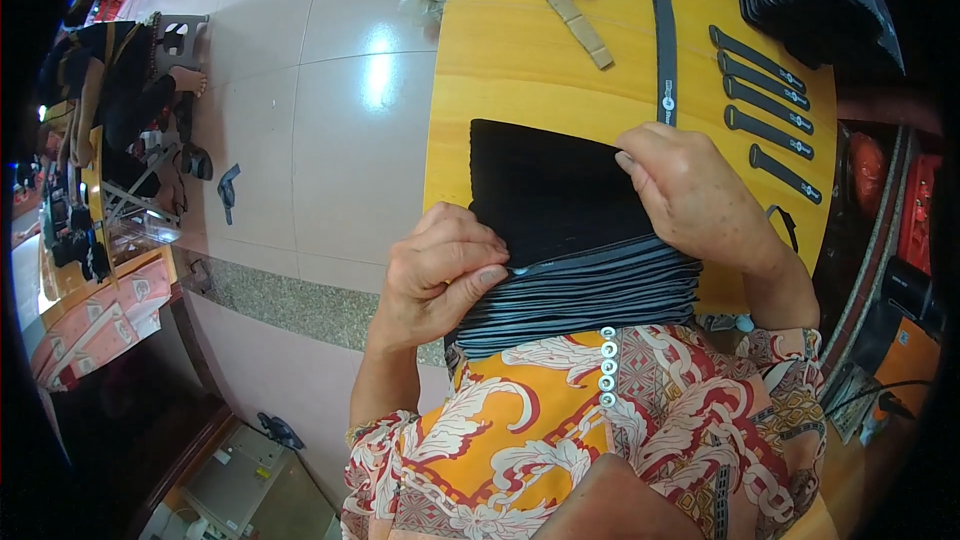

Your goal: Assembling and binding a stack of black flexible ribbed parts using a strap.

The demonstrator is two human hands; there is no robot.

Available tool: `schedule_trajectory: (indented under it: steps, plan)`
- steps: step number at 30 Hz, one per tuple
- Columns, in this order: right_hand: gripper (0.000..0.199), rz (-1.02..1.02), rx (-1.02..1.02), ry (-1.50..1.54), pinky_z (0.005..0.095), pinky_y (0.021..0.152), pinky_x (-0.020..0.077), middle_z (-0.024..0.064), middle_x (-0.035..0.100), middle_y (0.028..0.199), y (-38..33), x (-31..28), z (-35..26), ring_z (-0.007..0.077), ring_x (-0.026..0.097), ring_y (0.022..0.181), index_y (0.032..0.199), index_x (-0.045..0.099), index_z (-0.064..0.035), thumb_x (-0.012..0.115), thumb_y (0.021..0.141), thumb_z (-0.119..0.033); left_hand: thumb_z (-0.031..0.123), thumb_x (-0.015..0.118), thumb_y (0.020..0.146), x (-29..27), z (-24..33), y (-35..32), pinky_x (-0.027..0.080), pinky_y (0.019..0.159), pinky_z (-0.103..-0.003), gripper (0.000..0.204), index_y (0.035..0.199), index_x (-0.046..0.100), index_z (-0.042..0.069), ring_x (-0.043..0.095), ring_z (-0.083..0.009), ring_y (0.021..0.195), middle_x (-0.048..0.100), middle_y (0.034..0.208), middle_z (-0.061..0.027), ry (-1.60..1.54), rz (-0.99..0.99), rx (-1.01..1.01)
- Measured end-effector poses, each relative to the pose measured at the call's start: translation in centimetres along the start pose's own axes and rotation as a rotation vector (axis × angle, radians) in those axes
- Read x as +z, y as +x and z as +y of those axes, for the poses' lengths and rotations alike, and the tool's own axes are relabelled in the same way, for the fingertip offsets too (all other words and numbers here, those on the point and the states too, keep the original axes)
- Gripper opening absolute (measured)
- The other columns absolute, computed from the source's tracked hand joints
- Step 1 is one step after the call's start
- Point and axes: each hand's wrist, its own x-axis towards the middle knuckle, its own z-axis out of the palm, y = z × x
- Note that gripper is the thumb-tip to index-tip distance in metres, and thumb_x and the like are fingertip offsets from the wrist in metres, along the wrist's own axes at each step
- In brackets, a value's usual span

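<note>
I'm getting a pretty bright feed on my end: the yellow table [520, 80] is looking evenly lit, and the tiled floor [240, 30] is throwing back one blown-out patch of glare. The black cloth [550, 190] is swallowing most of its detail, and the lower left is sinking into shadow. Fisheye's doing its thing too: straight edges are bowing, corners are going black, and stuff by the left rim is looking soft.

Orange leaf-patterned top [580, 422]; pale buttons [608, 365]; short sleeves [378, 452]
</note>
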Motion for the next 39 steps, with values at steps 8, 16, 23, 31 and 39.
schedule_trajectory:
  steps: [8, 16, 23, 31, 39]
  plan:
    - [0.007, -0.105, -0.061, -0.024, 0.0417, 0.07, 0.0497, 0.0206, 0.061, 0.08, 0.5, 0.1, -0.2, 0.0367, 0.061, 0.077, 0.083, 0.058, 0.0033, 0.058, 0.084, -0.004, 0.004, 0.065, 0.08, -0.4, -0.5, 0.4, 0.047, 0.083, -0.04, 0.005, 0.08, 0.061, 0.001, 0.058, -0.0274, 0.085, 0.059, 0.082, -0.0098, -0.052, -0.146, -0.055]
    - [0.018, -0.428, -0.288, -0.125, 0.0445, 0.066, 0.0477, 0.0221, 0.06, 0.073, 5.2, -1.1, 0.3, 0.0414, 0.06, 0.078, 0.084, 0.056, 0.0021, 0.066, 0.077, -0.011, 0.008, 0.061, 0.077, -0.8, 0.4, 1.3, 0.047, 0.082, -0.043, 0.011, 0.084, 0.055, 0.001, 0.056, -0.0328, 0.092, 0.056, 0.092, -0.0151, 0.135, -0.288, -0.041]
    - [0.025, -0.606, -0.128, -0.138, 0.0446, 0.074, 0.0503, 0.0269, 0.063, 0.079, 6.2, -0.4, -1.1, 0.0411, 0.063, 0.083, 0.081, 0.067, 0.005, 0.065, 0.078, -0.02, 0.028, 0.065, 0.079, 1.1, 4.5, 3.6, 0.05, 0.073, -0.045, 0.044, 0.104, 0.051, -0.005, 0.06, -0.0391, 0.081, 0.057, 0.097, -0.0231, 0.448, -0.474, -0.147]
    - [0.025, -0.512, 0.006, -0.08, 0.0461, 0.074, 0.0499, 0.027, 0.063, 0.08, 5.9, 1.0, 0.2, 0.0423, 0.062, 0.082, 0.085, 0.066, 0.005, 0.06, 0.085, -0.02, 0.059, 0.062, 0.076, 1.3, 3.7, 3.1, 0.049, 0.084, -0.048, 0.08, 0.125, 0.048, -0.003, 0.059, -0.0436, 0.099, 0.056, 0.117, -0.0277, 0.507, -0.597, 0.002]
    - [0.033, -0.349, 0.259, 0.104, 0.0422, 0.065, 0.0474, 0.0217, 0.06, 0.068, 6.5, -0.1, 2.7, 0.034, 0.061, 0.066, 0.079, 0.065, 0.0027, 0.057, 0.09, -0.027, 0.064, 0.06, 0.073, 1.1, 3.8, 3.0, 0.042, 0.097, -0.052, 0.079, 0.12, 0.056, 0.001, 0.055, -0.0433, 0.112, 0.059, 0.118, -0.0233, 0.609, -0.638, 0.067]
